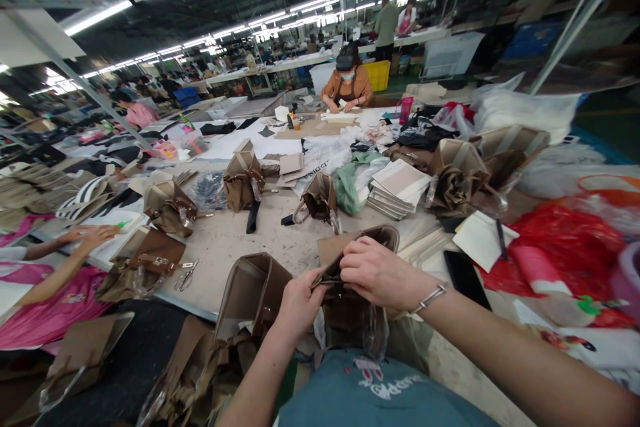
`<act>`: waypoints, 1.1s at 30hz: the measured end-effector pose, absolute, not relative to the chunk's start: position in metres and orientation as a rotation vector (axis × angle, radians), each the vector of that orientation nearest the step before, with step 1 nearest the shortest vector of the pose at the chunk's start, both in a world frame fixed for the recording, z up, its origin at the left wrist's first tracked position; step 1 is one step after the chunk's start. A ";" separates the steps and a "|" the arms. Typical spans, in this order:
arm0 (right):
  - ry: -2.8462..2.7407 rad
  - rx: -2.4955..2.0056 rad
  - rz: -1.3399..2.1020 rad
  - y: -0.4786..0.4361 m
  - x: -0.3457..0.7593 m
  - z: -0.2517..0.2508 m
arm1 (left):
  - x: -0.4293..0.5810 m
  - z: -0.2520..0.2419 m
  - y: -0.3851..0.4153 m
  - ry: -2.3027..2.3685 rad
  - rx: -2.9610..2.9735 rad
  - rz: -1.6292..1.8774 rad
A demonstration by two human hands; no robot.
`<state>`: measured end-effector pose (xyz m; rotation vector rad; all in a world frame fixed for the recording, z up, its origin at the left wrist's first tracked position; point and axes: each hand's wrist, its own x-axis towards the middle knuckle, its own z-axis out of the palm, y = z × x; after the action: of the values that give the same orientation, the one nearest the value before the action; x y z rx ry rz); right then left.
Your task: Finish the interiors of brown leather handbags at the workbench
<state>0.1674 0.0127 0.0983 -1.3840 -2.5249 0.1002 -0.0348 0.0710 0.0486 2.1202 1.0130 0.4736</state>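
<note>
Close to my body, a brown handbag (pixel 345 317) stands at the near edge of the table, its mouth facing up. My left hand (pixel 303 300) pinches the bag's upper edge at the left. Over the same edge, my right hand (pixel 373 273) has its fingers bent and pressed on the material; the fingertips are partly hidden. A clear plastic-wrapped handle (pixel 376 333) hangs at the bag's front. Just left of my left hand is another brown bag (pixel 255 290), open at the top. A black phone (pixel 466 279) lies right of my right wrist.
Several unfinished brown bags (pixel 243 180) stand across the table (pixel 215 240). Scissors (pixel 186 275) lie at the left. Stacked boards (pixel 400 187) and red plastic bags (pixel 560 233) are at the right. A co-worker's hands (pixel 95 237) are at far left; another person (pixel 347 83) sits opposite.
</note>
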 end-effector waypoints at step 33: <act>-2.311 -1.639 0.476 0.022 0.163 0.083 | -0.032 0.031 0.069 0.946 1.899 0.732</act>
<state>0.1631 0.0221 0.0833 -1.6395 -2.3113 0.4761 -0.0324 0.0692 0.0310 1.8990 0.9456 0.7320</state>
